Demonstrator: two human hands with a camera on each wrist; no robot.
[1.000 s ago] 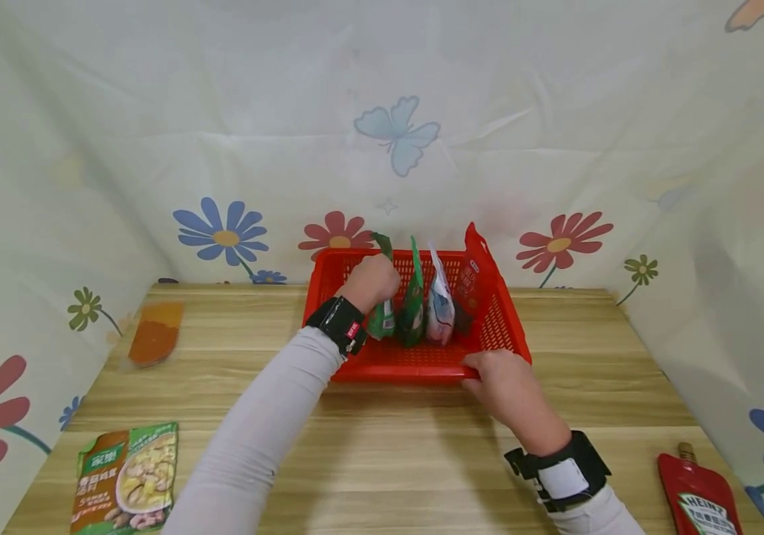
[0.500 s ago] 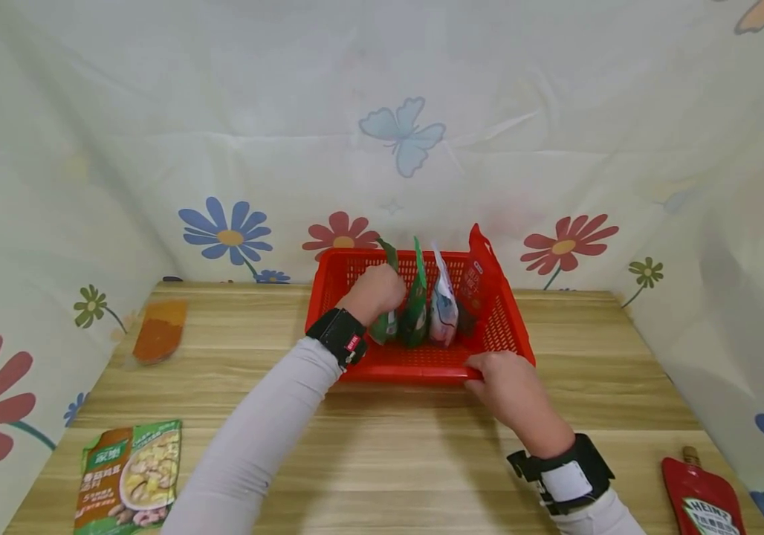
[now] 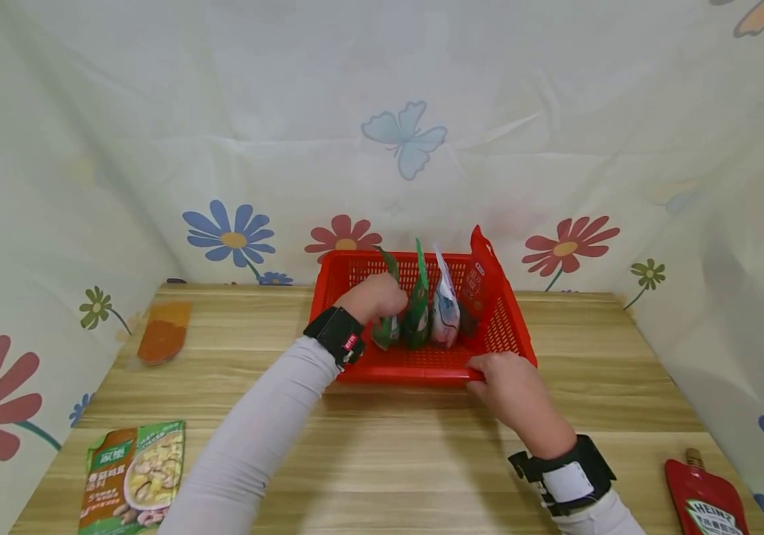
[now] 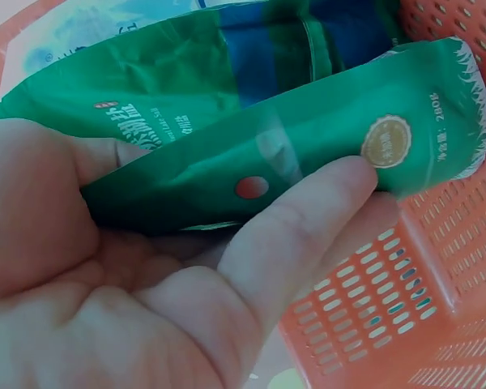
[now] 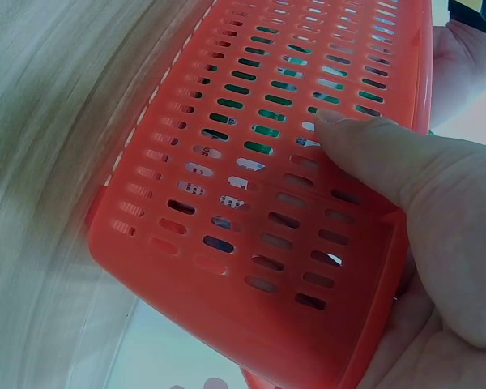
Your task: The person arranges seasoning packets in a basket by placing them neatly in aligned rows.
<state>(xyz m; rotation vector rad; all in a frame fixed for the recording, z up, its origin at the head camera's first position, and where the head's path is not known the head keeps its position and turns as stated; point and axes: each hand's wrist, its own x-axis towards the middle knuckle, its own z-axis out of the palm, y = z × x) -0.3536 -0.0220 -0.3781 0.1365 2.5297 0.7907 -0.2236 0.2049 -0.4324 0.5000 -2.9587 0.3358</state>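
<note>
A red perforated basket (image 3: pixel 398 374) stands at the back of the table with several packets upright in a row. My left hand (image 3: pixel 377 297) is inside it at the left end, holding a green packet (image 4: pixel 308 130) between thumb and fingers; the packet's lower part rests out of clear sight. Right beside it stands another green packet (image 3: pixel 417 316), then a white and pink packet (image 3: pixel 445 316) and a tall red packet (image 3: pixel 480 282). My right hand (image 3: pixel 512 390) grips the basket's front rim near the right corner, thumb against the slotted outer wall (image 5: pixel 251 162).
A brown and green seasoning pouch (image 3: pixel 131 475) lies at the front left of the wooden table (image 3: pixel 382 461). Behind it is a clear packet of orange-red contents (image 3: pixel 164 334). A red Heinz spouted pouch (image 3: pixel 706 498) lies at the front right. Flowered cloth (image 3: pixel 275 148) hangs around the table.
My left hand has sunk slightly lower into the basket, and the green packet's top has come down with it. The right hand keeps its grip on the rim. The head view has shifted slightly.
</note>
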